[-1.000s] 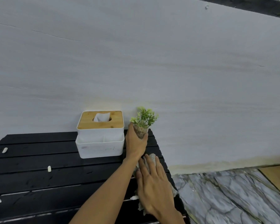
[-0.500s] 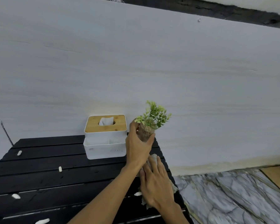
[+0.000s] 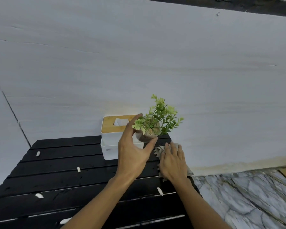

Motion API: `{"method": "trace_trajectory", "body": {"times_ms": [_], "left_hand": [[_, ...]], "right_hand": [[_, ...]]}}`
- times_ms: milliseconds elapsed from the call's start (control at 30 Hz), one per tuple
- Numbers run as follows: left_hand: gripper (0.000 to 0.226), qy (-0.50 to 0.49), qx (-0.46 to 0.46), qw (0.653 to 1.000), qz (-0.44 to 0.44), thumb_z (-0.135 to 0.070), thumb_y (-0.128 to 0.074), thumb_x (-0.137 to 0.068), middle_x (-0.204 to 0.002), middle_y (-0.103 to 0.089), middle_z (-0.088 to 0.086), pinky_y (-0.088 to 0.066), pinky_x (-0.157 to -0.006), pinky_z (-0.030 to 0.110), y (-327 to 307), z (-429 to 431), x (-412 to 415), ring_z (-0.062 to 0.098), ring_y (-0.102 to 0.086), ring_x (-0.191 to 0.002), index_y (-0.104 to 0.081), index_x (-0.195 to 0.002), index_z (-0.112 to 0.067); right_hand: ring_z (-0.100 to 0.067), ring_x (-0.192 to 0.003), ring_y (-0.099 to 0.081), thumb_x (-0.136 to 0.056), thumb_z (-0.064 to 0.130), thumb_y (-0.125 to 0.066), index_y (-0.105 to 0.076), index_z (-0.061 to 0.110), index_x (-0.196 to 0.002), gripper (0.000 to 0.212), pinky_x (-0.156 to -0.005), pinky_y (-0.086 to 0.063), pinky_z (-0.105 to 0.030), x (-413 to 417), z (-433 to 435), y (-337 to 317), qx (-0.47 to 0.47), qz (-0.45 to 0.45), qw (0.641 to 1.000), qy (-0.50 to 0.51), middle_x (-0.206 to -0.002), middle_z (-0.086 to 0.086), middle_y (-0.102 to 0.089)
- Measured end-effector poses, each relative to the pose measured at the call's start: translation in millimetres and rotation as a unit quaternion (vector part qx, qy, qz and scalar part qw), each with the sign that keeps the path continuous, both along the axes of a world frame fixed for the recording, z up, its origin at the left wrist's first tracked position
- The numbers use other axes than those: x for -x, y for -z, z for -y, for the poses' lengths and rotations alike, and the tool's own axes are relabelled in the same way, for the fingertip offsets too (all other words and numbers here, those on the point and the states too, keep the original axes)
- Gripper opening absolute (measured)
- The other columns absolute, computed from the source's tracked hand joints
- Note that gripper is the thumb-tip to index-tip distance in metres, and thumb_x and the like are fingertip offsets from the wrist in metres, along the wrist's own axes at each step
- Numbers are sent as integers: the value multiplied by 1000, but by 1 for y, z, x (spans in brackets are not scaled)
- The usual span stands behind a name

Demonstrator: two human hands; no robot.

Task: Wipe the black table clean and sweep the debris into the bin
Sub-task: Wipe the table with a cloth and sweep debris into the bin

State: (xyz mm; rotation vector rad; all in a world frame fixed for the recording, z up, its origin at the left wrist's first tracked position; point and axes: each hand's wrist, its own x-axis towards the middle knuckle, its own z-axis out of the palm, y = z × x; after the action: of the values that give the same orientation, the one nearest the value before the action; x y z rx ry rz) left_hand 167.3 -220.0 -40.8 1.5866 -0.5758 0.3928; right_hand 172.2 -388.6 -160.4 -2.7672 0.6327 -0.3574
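Your left hand [image 3: 132,156] curls round the clear-potted green plant [image 3: 147,137]. Your right hand [image 3: 173,162], fingers flat, presses the grey cloth [image 3: 158,151] on the black slatted table [image 3: 64,162], 3 o'clock edge.

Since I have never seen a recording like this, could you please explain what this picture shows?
There is no machine: these are a person's two bare hands, filmed by a wide-angle camera worn on the head, looking forward and down. The left hand grips a small potted plant, seemingly lifted off the black table. The right hand presses flat on a grey cloth near the table's right edge. A white tissue box with a wooden lid stands at the back, and white scraps lie scattered on the slats.
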Motion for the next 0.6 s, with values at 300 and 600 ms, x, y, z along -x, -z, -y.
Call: {"method": "trace_trajectory", "body": {"times_ms": [300,600], "left_hand": [[75,37,20,999,20,-8,-85,-73,-126,-60,-6,-44,-98,14,-13,-11,-4,6,-57,-118,-46,-136,-21],[82,67,31,997,9,-8,-86,-71,-127,-58,-12,-47,-98,21,-34,-8,-20,5,-58,-117,-41,-138,-21]], "right_hand": [[-26,-152,-21,-107,18,-32,-37,4,-152,48,-125,-16,-38,-17,17,3,22,4,983,-183,-161,-12,-32],[-40,-146,-25,-101,10,-35,-32,-5,-148,49,-121,-25,-46,-68,30,-6,-25,45,999,-4,-156,-26,-28]]}}
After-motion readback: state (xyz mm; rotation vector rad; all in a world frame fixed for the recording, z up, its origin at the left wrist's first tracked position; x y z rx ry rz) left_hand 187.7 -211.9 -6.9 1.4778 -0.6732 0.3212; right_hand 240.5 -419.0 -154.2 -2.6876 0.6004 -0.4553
